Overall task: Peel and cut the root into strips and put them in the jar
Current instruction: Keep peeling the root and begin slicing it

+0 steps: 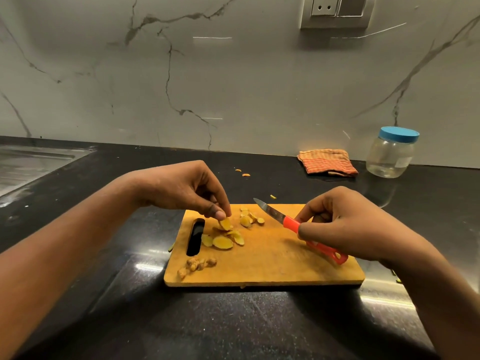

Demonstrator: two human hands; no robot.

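A wooden cutting board (272, 266) lies on the black counter. Several yellow root slices (223, 241) sit in a pile near its left slot, and a smaller group of slices (250, 219) lies toward the board's far edge. My left hand (181, 188) pinches one slice (225, 223) between thumb and fingertips just above the pile. My right hand (345, 224) grips the red handle of a small knife (291, 223), blade pointing up-left above the board. Brown peel scraps (197, 265) lie at the board's front left. The clear jar (391, 154) with a blue lid stands at the back right, closed.
A folded striped cloth (327, 162) lies left of the jar by the marble wall. A steel sink drainboard (31, 165) is at the far left. Small root bits (242, 172) are scattered on the counter behind the board.
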